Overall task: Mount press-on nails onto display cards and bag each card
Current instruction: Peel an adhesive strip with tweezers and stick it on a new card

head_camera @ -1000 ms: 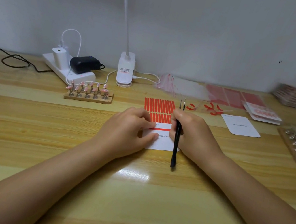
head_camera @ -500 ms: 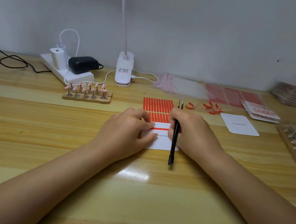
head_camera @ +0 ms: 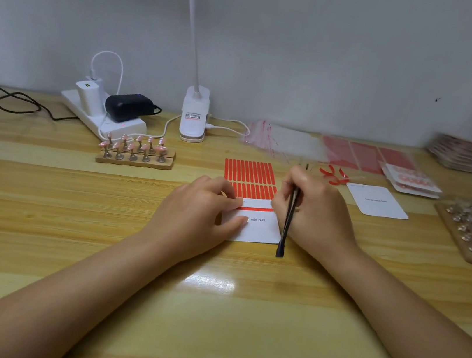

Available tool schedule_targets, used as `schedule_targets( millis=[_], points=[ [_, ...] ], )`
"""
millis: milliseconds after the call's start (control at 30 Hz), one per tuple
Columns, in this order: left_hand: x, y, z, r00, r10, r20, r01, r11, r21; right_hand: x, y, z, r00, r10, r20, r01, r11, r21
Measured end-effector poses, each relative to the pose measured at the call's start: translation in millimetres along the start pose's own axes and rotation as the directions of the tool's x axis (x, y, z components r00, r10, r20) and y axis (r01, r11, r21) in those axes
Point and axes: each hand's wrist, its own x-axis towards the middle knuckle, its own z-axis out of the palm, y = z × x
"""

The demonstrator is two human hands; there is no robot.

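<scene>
Display card [head_camera: 255, 227] pinned at table centre, red strip being pressed down

Left hand [head_camera: 196, 212] pinches the card's left edge, thumb on its face; right hand [head_camera: 315, 212] curls round black tweezers [head_camera: 288, 220], fingertips at the red adhesive strip [head_camera: 256, 209] toward 12 o'clock. I'd rub the strip flat end to end, keeping the card still. Nails on stands [head_camera: 136, 150] wait at 10 o'clock, bags [head_camera: 283, 143] at 1
</scene>
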Motion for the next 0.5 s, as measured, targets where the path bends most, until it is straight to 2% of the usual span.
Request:
schedule_targets(
  millis=[100,167,267,500],
  points=[
    [-0.2,0.0,0.6,1.0,0.005,-0.02,-0.005,1.0,-0.005,-4.6,-12.1,4.4,0.957,-0.273,0.1,0.278,0.96,-0.037],
    [-0.5,0.4,0.9,1.0,0.001,-0.028,-0.001,1.0,-0.008,-6.9,-14.3,7.0,0.937,-0.319,0.146,0.329,0.943,-0.055],
    [-0.7,1.0,1.2,0.999,0.003,-0.034,-0.004,1.0,-0.014,-5.8,-9.7,5.0,0.955,-0.281,0.1,0.29,0.953,-0.087],
    [-0.4,1.4,-1.2,1.0,0.003,-0.007,-0.003,1.0,-0.022,-2.2,-0.2,-2.1,0.994,-0.108,0.002,0.108,0.993,-0.038]
  ],
)
